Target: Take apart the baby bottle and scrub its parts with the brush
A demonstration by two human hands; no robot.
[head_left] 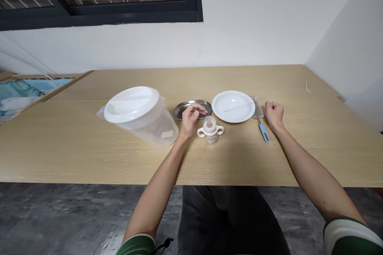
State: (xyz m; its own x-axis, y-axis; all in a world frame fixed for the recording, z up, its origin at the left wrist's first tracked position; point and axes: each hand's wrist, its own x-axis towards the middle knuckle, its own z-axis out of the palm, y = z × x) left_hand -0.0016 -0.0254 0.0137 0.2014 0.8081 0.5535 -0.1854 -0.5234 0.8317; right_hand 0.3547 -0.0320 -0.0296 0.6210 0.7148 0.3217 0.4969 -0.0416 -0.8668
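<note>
My left hand [190, 119] is held over the near edge of an oval metal tray [179, 107], its fingers loosely bent and apart with nothing in them. Just right of it stands a small baby bottle [211, 131] with two white handles and a clear cap. My right hand [274, 114] rests on the table as a closed fist, and no object shows in it. Beside that fist lies a bottle brush [263, 130] with a blue handle and pale bristles. A white plate [230, 117] sits between the tray and the brush, with a thin wire-like brush [237, 107] across it.
To the left, a large translucent pitcher [155, 129] with a white lid stands on the wooden table [89, 151]. A small pale strip [307, 87] lies at the far right. Behind are a white wall [254, 28] and a dark-framed window [134, 12].
</note>
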